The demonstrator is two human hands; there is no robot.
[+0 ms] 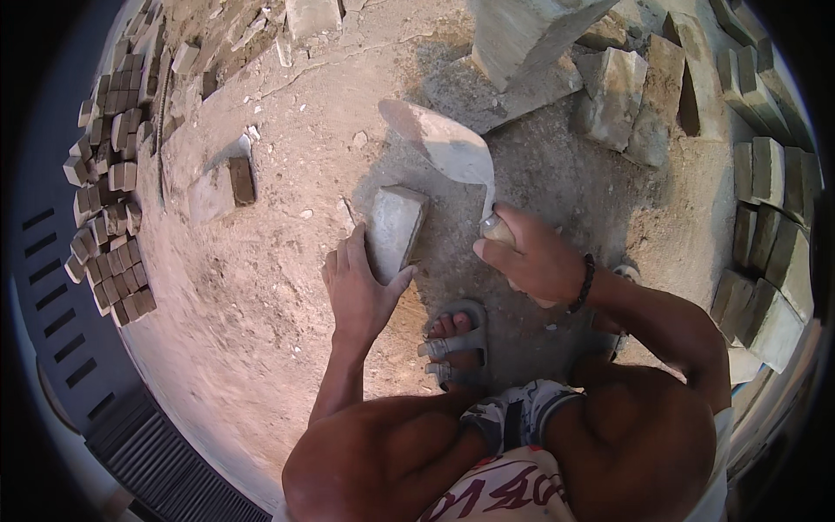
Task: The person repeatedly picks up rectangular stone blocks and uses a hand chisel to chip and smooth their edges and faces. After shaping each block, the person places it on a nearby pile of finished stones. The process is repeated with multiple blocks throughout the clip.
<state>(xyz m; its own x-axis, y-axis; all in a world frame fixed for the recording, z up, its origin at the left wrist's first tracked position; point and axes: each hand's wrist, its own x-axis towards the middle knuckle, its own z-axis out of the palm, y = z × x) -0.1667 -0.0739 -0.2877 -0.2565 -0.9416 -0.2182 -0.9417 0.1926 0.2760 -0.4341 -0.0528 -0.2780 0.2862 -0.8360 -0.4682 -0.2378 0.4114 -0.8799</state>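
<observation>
Bare knees [348, 465] spread wide at the lower edge, and between them hangs a pale shirt [513, 496] with large, dark red lettering, creased and partly cut off, above patterned shorts [522, 413].

Beyond them, a pale grey brick [396, 228] lies on the dusty ground [287, 226], just ahead of the sandal [457, 344] on the left foot. It is a plain rectangular block, its top face light and chalky, its right side browner and rougher, its long axis running away from the person.

The left hand [361, 274] spans the brick's near end, fingers along its left side and thumb by the near right corner (how firmly it grips, I cannot tell). The right hand, [535, 252] wearing a dark braided bracelet [584, 283], is wrapped around the handle of a trowel [448, 148], whose broad blade, coated with grey-brown residue, hangs beyond the brick. Stacked bricks [770, 261] stand to the right.
</observation>
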